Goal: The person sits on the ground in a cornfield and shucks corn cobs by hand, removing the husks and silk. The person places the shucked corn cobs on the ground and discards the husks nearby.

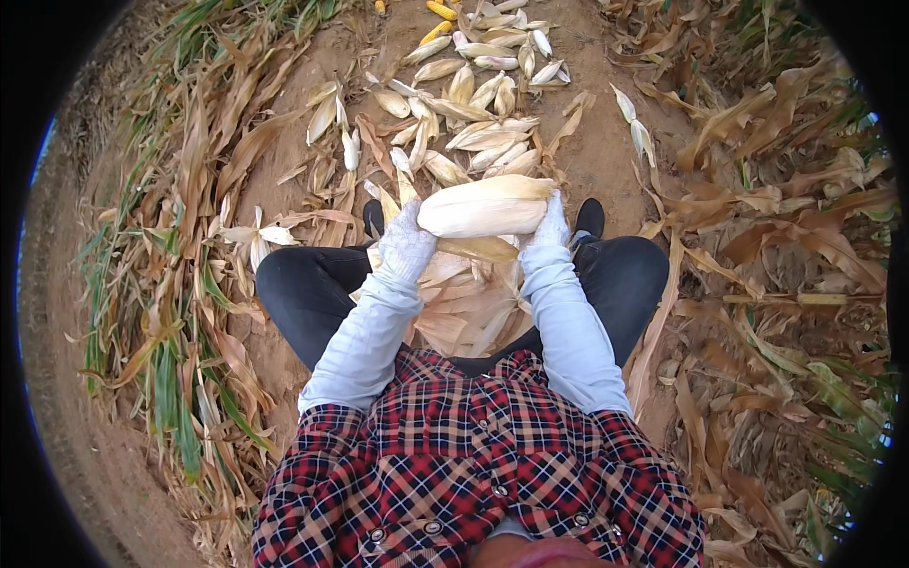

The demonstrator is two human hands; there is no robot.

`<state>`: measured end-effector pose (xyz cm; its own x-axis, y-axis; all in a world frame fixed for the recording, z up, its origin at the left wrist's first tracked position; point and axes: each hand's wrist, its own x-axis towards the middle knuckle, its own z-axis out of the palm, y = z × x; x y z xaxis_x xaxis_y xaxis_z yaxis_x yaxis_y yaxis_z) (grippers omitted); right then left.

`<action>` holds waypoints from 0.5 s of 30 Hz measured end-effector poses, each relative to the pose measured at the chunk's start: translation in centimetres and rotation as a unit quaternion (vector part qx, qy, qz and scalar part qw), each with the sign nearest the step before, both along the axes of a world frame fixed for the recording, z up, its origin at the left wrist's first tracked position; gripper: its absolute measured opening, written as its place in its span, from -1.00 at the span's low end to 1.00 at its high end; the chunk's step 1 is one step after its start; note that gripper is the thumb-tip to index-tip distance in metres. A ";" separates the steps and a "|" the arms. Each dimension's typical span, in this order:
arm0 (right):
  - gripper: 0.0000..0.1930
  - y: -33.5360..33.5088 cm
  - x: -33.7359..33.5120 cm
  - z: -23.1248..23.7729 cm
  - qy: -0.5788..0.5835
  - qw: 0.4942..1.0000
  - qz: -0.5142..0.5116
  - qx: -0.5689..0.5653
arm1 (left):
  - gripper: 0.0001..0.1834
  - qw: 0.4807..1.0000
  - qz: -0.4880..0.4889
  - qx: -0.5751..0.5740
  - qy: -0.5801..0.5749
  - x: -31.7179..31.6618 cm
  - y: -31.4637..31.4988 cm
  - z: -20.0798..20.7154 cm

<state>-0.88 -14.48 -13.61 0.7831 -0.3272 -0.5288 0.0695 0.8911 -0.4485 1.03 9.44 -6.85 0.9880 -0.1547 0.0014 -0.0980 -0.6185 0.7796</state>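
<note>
In the head view, a plump ear of corn (488, 206), wrapped in smooth, papery cream husk, lies crosswise between the person's knees, lifted above loose husks (454, 308) that are thin, dry and ribbed. The right hand (551, 225), in a white glove, is closed on the ear's right end. The left hand (407, 244), gloved alike, is against its rounded left end; its fingertips are hidden, so I cannot tell whether it also pinches the pale husk strip (405, 187) just beyond. Past the hands, tapered husk-covered ears (488, 134) lie heaped on the brown soil (606, 123), with glossy yellow cobs (436, 32) near its far edge. Crinkled dry leaves (251, 156) border the soil's left edge and curled brown stalks (791, 237) its right, with bare earth showing between each border and the heap.
</note>
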 end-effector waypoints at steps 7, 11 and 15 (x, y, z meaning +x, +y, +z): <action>-0.32 -0.2 0.2 2.4 -0.055 0.997 0.002 -0.063 | -0.57 0.900 -0.215 0.359 0.121 -1.7 0.6 -0.3; -0.30 1.6 -0.2 3.6 -0.008 0.983 0.105 -0.148 | -0.56 0.846 -0.290 0.415 0.166 -5.1 -0.6 -2.2; -0.31 1.6 -0.8 1.8 -0.120 0.938 0.222 -0.239 | -0.63 0.791 -0.381 0.439 0.188 -6.6 -2.2 -3.6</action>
